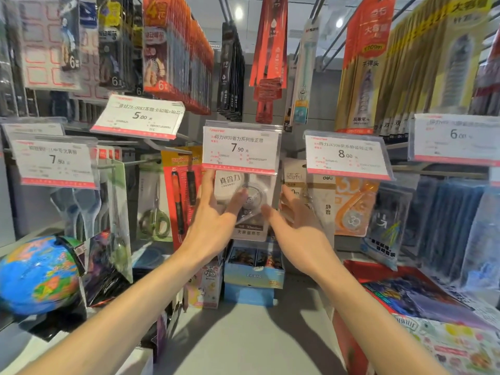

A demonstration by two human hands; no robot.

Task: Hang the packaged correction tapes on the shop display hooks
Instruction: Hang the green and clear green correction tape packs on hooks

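Note:
A white packaged correction tape (230, 182) hangs just below the 7.90 price tag (240, 147), which hides its top edge and the hook. My left hand (213, 215) grips the pack's left side, fingers behind it and thumb pressed on the clear blister at the front. My right hand (295, 220) is at the pack's lower right corner with its fingers spread; one fingertip reaches the pack's edge and holds nothing.
More correction tape packs, beige (322, 201) and orange (351, 207), hang to the right under the 8.00 tag (346, 155). A red pen pack (184, 190) and scissors (154, 220) hang to the left. Boxes (254, 266) and a globe (38, 274) sit on the shelf below.

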